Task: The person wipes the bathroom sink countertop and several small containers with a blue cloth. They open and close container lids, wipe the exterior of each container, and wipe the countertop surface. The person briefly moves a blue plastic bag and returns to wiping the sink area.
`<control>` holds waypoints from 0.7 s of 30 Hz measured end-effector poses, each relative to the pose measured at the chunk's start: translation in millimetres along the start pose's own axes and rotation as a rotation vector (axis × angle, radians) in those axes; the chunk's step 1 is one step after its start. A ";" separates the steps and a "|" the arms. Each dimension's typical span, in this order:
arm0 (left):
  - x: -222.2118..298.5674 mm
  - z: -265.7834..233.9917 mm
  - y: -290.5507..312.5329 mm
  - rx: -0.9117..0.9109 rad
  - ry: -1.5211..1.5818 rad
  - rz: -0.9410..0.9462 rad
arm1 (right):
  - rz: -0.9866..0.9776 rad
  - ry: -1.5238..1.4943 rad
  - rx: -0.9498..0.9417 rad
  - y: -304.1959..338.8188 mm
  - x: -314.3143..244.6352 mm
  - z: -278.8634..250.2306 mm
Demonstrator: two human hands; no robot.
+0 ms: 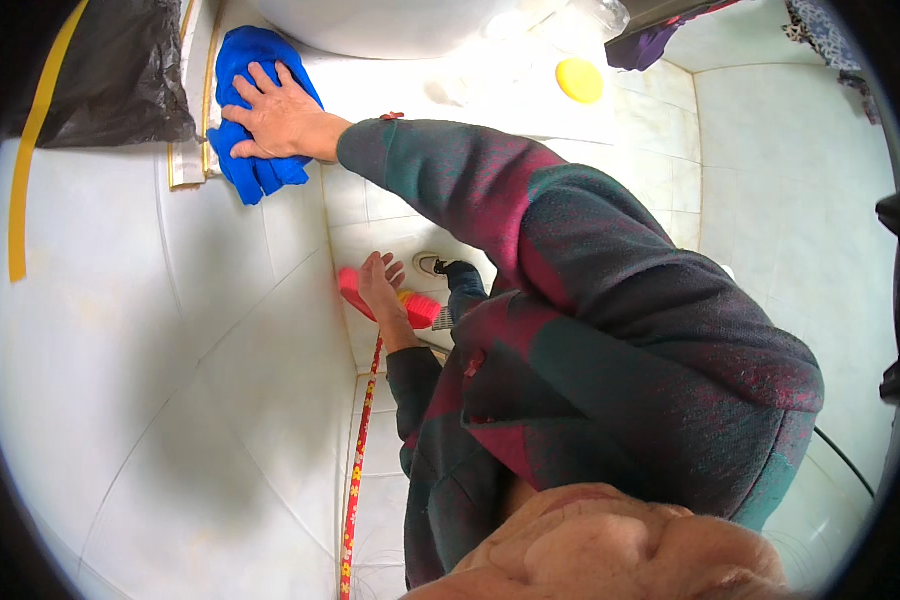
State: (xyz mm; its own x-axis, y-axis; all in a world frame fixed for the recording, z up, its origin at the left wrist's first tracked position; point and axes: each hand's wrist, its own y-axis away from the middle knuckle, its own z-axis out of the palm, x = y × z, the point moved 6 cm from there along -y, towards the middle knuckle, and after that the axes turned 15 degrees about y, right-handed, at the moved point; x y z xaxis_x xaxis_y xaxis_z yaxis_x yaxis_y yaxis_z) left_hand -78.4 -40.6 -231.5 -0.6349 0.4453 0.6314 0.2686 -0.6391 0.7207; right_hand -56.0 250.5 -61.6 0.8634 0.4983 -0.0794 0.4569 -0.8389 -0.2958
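My right hand [278,118] lies with fingers spread on a bright blue cloth [245,50], pressing it to the white wall beside a gold-edged trim strip [187,165]. The cloth is rumpled and spreads out around the hand. Lower down, my left hand [378,287] hangs near the wall with its fingers apart and somewhat bent. Behind it is a pink-red broom head [422,312] with some yellow on it. A red, flower-patterned pole [359,470] runs down from there along the wall. Whether the left hand touches the broom is unclear.
A black plastic bag [120,80] and a yellow strip [32,165] are at the upper left. A white rounded basin [380,20] stands at the top, with a round yellow item [579,80] near it. My shoe [430,264] is on the tiled floor. Dark cloth [642,45] hangs upper right.
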 end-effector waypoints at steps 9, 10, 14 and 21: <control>-21.8 -6.6 18.9 0.089 0.078 0.013 | -0.096 -0.011 0.115 36.9 -4.6 -18.1; -19.5 -5.1 18.4 0.107 0.089 0.032 | -0.135 0.012 0.120 46.6 -3.5 -22.6; 1.9 8.0 19.7 0.187 0.146 0.135 | -0.216 0.035 0.148 81.5 7.6 -40.0; 95.2 74.0 77.2 0.340 0.124 0.618 | -0.396 -0.021 0.185 137.3 35.9 -60.5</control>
State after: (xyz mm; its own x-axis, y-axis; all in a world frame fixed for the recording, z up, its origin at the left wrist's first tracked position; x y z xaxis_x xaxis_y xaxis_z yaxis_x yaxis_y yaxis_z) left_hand -64.6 -1.1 -94.6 -0.3659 -0.0227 0.9304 0.8037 -0.5118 0.3036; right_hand 50.6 140.0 -47.5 0.6239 0.7795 0.0557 0.7042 -0.5298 -0.4727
